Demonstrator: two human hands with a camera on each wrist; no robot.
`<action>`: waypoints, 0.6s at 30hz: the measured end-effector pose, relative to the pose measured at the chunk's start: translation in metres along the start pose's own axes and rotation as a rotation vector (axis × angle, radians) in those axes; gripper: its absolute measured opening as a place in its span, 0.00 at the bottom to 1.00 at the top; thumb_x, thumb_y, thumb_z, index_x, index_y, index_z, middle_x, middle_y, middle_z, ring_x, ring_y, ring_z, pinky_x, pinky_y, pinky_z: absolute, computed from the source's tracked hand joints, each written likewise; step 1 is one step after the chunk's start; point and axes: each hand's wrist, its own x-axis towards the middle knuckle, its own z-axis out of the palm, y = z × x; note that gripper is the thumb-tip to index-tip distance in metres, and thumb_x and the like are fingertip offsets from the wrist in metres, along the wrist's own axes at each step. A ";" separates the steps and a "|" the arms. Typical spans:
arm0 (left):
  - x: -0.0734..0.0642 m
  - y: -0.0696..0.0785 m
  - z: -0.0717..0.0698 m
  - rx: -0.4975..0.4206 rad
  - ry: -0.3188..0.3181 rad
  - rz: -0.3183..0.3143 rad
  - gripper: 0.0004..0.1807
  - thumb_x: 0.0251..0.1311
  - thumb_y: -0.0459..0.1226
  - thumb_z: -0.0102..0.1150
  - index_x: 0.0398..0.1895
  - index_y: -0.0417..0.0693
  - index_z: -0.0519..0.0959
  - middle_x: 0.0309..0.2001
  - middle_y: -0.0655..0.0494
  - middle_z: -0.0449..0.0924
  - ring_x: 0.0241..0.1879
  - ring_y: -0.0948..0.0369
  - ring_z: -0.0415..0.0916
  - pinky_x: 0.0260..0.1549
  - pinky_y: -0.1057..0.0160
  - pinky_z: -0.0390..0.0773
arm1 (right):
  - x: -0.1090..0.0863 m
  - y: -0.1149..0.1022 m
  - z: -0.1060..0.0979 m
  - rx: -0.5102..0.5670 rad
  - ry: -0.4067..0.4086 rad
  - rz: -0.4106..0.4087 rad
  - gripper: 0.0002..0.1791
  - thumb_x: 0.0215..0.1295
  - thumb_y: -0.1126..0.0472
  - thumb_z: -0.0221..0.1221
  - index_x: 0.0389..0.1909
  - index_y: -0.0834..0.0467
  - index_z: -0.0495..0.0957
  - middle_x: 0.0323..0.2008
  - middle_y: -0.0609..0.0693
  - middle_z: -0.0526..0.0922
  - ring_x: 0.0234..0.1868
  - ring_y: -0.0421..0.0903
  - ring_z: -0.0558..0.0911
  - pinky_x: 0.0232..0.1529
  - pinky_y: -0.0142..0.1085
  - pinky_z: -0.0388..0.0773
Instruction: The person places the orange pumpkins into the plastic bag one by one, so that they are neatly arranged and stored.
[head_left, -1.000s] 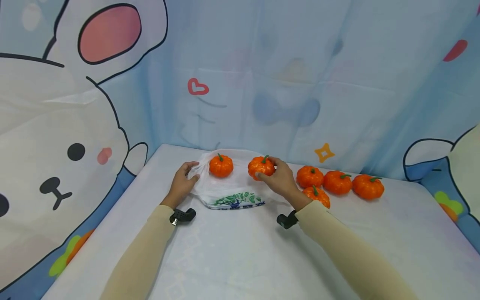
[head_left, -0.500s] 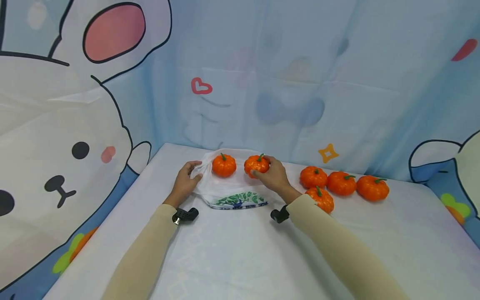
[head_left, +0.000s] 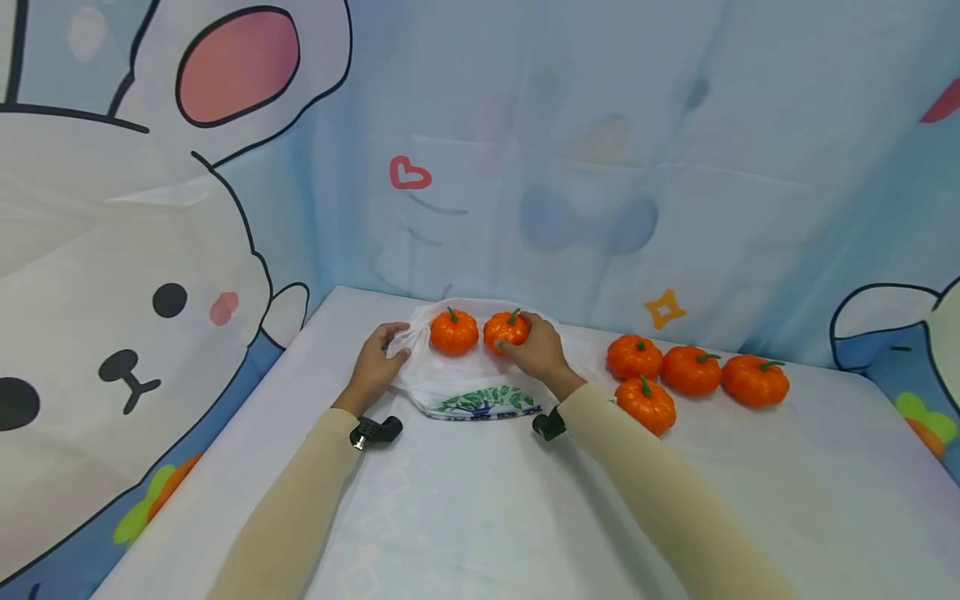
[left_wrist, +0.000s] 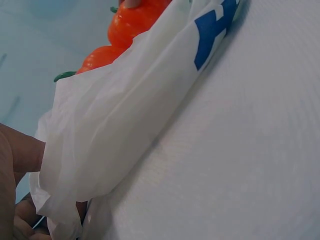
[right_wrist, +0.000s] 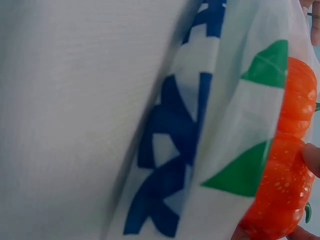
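Observation:
A white plastic bag (head_left: 442,387) with a green and blue tree print lies near the back of the table, its mouth spread. At the bag's left edge, my left hand (head_left: 372,364) pinches the thin plastic; the left wrist view shows the bunched bag (left_wrist: 110,130) between thumb and fingers. My right hand (head_left: 542,350) grips a small orange pumpkin (head_left: 504,331) with a green stem at the bag's mouth. Just left of it sits another pumpkin (head_left: 453,332) on the bag. In the right wrist view the held pumpkin (right_wrist: 275,187) appears to touch that other pumpkin (right_wrist: 297,102).
Right of the bag, several more pumpkins stand close together: a back-row pumpkin (head_left: 633,357), a middle one (head_left: 691,371), an outer one (head_left: 754,381) and a nearer one (head_left: 647,406) partly behind the right sleeve. A printed curtain (head_left: 480,225) hangs behind the white table (head_left: 450,508).
My right hand has carried its pumpkin leftward, closing the gap to the pumpkin on the bag. My left hand keeps its hold on the bag's edge. The head view has shifted slightly.

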 end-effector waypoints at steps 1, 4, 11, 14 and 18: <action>0.000 0.000 0.000 -0.001 0.000 0.001 0.24 0.66 0.31 0.56 0.65 0.45 0.70 0.69 0.46 0.68 0.73 0.48 0.59 0.75 0.48 0.56 | 0.001 0.000 0.001 0.000 -0.002 -0.001 0.42 0.64 0.51 0.63 0.73 0.62 0.57 0.71 0.61 0.65 0.71 0.59 0.66 0.72 0.49 0.65; -0.001 0.001 0.000 -0.004 0.002 0.002 0.24 0.66 0.31 0.57 0.64 0.46 0.70 0.69 0.47 0.68 0.73 0.49 0.59 0.75 0.49 0.56 | 0.002 0.000 0.004 -0.012 -0.006 -0.013 0.42 0.64 0.51 0.63 0.73 0.63 0.57 0.71 0.62 0.65 0.70 0.60 0.67 0.71 0.50 0.65; 0.000 0.000 0.000 -0.002 -0.002 0.009 0.23 0.66 0.31 0.57 0.65 0.47 0.70 0.69 0.48 0.68 0.73 0.49 0.59 0.75 0.49 0.56 | 0.004 0.001 0.010 -0.025 -0.005 -0.027 0.41 0.64 0.52 0.63 0.73 0.63 0.58 0.70 0.63 0.66 0.70 0.60 0.67 0.71 0.50 0.66; 0.001 -0.001 0.000 -0.002 -0.004 0.012 0.23 0.66 0.32 0.57 0.64 0.46 0.70 0.69 0.48 0.68 0.74 0.49 0.59 0.75 0.49 0.56 | 0.004 0.001 0.011 -0.028 -0.007 -0.028 0.41 0.65 0.52 0.63 0.73 0.64 0.57 0.70 0.63 0.66 0.70 0.61 0.67 0.71 0.51 0.65; 0.001 -0.003 -0.001 0.000 -0.003 0.010 0.23 0.66 0.32 0.57 0.64 0.46 0.70 0.69 0.48 0.68 0.74 0.49 0.59 0.75 0.49 0.56 | 0.003 0.001 0.011 -0.026 -0.016 -0.028 0.42 0.65 0.51 0.63 0.73 0.64 0.56 0.70 0.64 0.65 0.70 0.61 0.66 0.71 0.51 0.65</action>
